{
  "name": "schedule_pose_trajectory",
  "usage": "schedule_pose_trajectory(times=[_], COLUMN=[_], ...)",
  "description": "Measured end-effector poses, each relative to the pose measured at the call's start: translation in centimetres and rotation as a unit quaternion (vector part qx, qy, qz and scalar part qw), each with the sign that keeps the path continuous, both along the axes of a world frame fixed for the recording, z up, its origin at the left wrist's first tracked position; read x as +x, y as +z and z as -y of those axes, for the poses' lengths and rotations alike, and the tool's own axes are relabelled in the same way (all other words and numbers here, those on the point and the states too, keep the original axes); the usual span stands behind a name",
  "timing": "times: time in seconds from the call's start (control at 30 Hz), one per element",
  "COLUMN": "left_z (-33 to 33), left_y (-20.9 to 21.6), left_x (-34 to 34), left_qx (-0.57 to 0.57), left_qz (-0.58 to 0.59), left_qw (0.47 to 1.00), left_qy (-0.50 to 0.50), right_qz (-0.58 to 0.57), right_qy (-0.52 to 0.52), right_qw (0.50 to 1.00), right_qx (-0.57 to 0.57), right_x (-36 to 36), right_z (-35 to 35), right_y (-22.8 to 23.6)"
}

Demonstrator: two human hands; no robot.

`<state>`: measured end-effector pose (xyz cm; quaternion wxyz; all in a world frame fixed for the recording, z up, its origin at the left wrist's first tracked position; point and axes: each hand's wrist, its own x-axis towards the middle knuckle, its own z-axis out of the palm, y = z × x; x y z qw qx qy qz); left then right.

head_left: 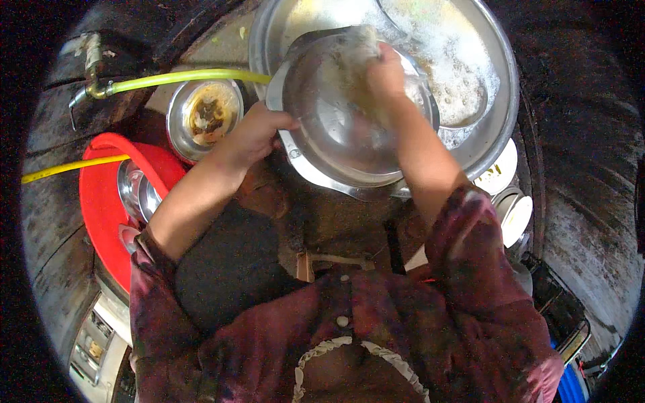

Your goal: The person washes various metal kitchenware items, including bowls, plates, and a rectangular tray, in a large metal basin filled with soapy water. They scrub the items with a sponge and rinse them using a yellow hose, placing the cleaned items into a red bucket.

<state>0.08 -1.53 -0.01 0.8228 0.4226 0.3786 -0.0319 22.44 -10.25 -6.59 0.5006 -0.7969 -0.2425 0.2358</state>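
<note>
A wide steel bowl (322, 144) with a broad flat rim is tilted over the near side of a large metal basin (505, 80) of foamy water. My left hand (259, 133) grips its left rim, thumb on top and fingers curled beneath. Inside the bowl, my right hand (388, 75) is closed on a pale scrubbing pad (359, 50), which is smeared by motion at the far side. Part of another bowl (478, 111) shows in the suds at the right.
At the left stand a soiled metal bowl (176, 127) and a red tub (101, 201) holding metal dishes (138, 188). A yellow-green hose (181, 77) runs from the wall tap (94, 80) to the basin. White plates (500, 171) and stacked dishes (516, 218) sit at the right.
</note>
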Motion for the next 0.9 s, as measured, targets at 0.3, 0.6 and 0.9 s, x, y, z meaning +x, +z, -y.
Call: schedule_pose_trajectory(times=[0.3,0.6,0.9], left_z=[-1.1,-3.1,-0.1], left_y=[-0.8,4.7,10.2], left_x=[0.2,2.7,4.5], left_qx=[0.06,0.438,0.517], left_qz=[0.012,-0.023,0.06], left_qw=[0.992,0.898,0.84], left_qy=[0.114,-0.037,-0.156], right_qz=[0.188,0.398,-0.306], right_qy=[0.218,0.132,-0.16], right_qw=[0.956,0.888,0.935], right_qx=[0.061,-0.189,-0.087], right_x=[-11.2,0.5,1.9], right_z=[1.7,10.0,13.1], right_y=[4.8,-3.1,-5.6])
